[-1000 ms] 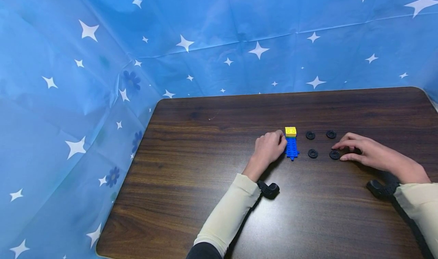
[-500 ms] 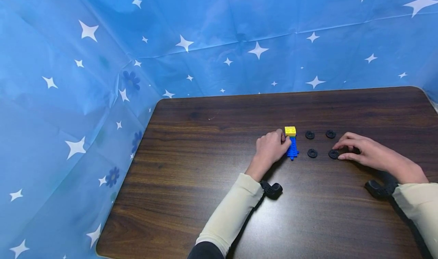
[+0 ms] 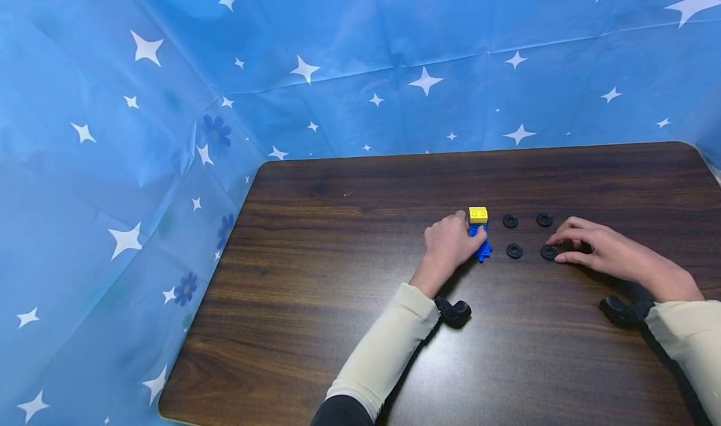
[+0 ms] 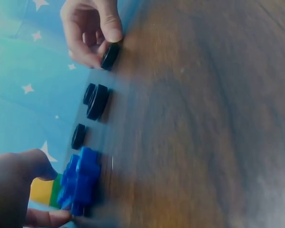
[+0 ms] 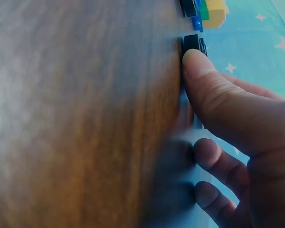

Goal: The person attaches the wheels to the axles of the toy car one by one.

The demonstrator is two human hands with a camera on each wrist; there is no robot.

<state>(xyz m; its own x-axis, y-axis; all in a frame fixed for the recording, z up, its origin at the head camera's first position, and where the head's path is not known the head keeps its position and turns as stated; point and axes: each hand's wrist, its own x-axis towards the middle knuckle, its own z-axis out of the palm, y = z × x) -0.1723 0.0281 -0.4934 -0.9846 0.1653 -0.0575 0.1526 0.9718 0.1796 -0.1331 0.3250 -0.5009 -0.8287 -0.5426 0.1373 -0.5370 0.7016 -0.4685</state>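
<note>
A blue toy-brick car base [image 3: 484, 252] lies on the table, with a yellow brick [image 3: 478, 214] at its far end and a green layer [image 4: 56, 191] under the yellow. My left hand [image 3: 449, 243] holds the base from its left side: the thumb lies across its top, a finger sits at the left edge. To the right, my right hand [image 3: 599, 249] pinches a black wheel [image 3: 548, 253] between thumb and fingers, close over the table. Three more black wheels lie between the base and that hand, one [image 3: 514, 251] nearest, two farther back [image 3: 544, 219].
A dark wood-grain table [image 3: 315, 276] carries everything, its far edge meeting a blue star-patterned cloth [image 3: 349, 38]. Each wrist wears a black camera mount [image 3: 454, 313]. The cloth also hangs along the table's left side.
My left hand has shifted slightly right, its thumb sliding over the top of the blue base. The right hand and its wheel have stayed almost still, edging slightly left.
</note>
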